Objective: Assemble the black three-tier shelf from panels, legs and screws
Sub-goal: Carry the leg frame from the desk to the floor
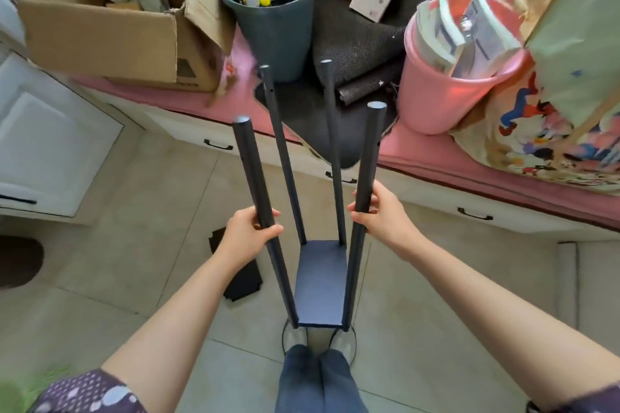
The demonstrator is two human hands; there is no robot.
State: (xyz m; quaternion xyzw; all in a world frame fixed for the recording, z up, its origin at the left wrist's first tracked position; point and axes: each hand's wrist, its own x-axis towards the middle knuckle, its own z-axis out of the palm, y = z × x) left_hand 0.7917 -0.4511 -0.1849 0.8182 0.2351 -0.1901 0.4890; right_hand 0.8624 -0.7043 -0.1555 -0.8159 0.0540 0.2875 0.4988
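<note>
A partly built black shelf stands upright on the tiled floor in front of my knees. One black panel [320, 283] sits low between four long black legs that rise toward the camera. My left hand [250, 233] grips the near left leg [251, 164] about midway up. My right hand [377, 209] grips the near right leg [369, 151] at a similar height. The two far legs [281, 151] [332, 144] stand free behind. More loose black panels [240, 273] lie flat on the floor to the left, partly hidden by my left arm.
A pink-covered bench [469, 174] with white drawers runs across the back. On it stand an open cardboard box [100, 30], a dark blue bucket [278, 33] of tools and cups, a pink bucket [446, 94] and dark mats. A white cabinet [43, 144] is at left.
</note>
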